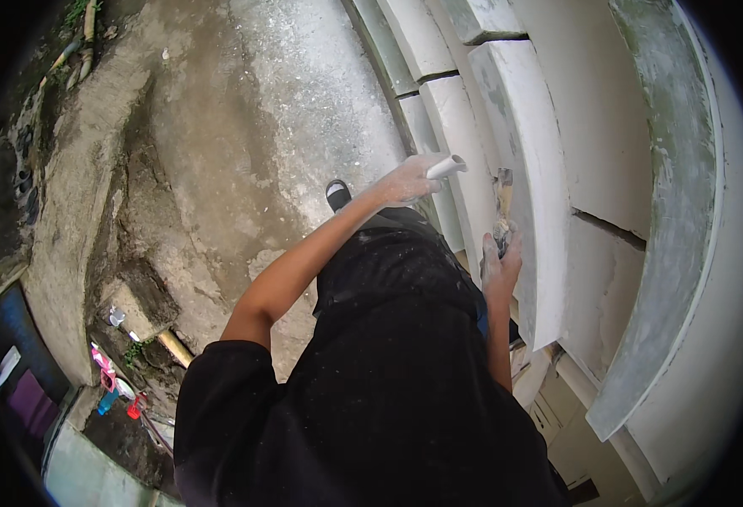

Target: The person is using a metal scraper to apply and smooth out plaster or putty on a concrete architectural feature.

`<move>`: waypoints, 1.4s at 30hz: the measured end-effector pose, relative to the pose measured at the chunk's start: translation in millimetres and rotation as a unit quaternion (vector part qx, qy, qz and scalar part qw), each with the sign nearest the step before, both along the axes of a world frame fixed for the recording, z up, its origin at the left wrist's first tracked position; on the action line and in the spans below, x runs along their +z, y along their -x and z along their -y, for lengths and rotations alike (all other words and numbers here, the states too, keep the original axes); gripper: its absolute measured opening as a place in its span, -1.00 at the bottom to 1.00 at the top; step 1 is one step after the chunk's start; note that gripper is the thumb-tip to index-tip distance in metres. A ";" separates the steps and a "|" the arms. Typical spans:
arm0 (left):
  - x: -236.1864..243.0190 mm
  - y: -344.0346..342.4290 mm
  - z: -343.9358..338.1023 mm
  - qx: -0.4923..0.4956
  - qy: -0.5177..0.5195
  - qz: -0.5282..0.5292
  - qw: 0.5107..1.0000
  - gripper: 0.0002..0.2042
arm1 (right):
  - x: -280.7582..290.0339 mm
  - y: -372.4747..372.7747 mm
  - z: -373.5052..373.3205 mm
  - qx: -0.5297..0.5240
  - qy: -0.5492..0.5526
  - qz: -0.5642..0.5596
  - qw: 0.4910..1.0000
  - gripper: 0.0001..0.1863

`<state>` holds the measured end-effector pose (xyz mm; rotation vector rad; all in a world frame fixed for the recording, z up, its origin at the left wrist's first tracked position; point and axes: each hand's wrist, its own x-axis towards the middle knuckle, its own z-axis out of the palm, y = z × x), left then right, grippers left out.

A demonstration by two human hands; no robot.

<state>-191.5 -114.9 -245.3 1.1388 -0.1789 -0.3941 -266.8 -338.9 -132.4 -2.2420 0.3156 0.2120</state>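
My left hand [409,180], dusted white, is closed on a short white tube-like object [447,166] pointing right, near the white slabs. Lower and to the right, my right hand [500,258] grips a narrow tool with a light handle and a flat tip [504,190], perhaps a brush or scraper; which is hard to tell. The tool stands upright just beside a long white slab [523,110], one of several pale panels with dark gaps between them.
A rough concrete walkway [202,110] runs on the left, with pipes [84,42] along its far edge. A broken block [139,300], colourful small items [105,367] and a dark bin-like object [21,355] lie lower left. A grey-green ledge [663,211] curves along the right.
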 end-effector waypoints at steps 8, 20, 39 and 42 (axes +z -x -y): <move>38.9 9.6 54.6 -0.062 -0.108 0.218 0.968 -0.20 | 3.4 5.8 -17.6 -0.023 -0.126 -0.033 0.991 -0.67; 63.2 18.0 66.0 -0.097 -0.100 0.158 0.978 -0.17 | 4.8 12.2 -16.2 -0.034 -0.108 -0.006 0.994 -0.51; 70.2 -27.1 46.7 -0.068 -0.200 0.108 0.971 -0.26 | -8.8 -61.6 -36.1 0.108 0.028 0.070 0.991 -0.51; 77.8 -39.2 30.1 -0.061 -0.225 0.104 0.967 -0.27 | -14.4 -71.8 -48.5 0.142 0.043 0.107 0.983 -0.51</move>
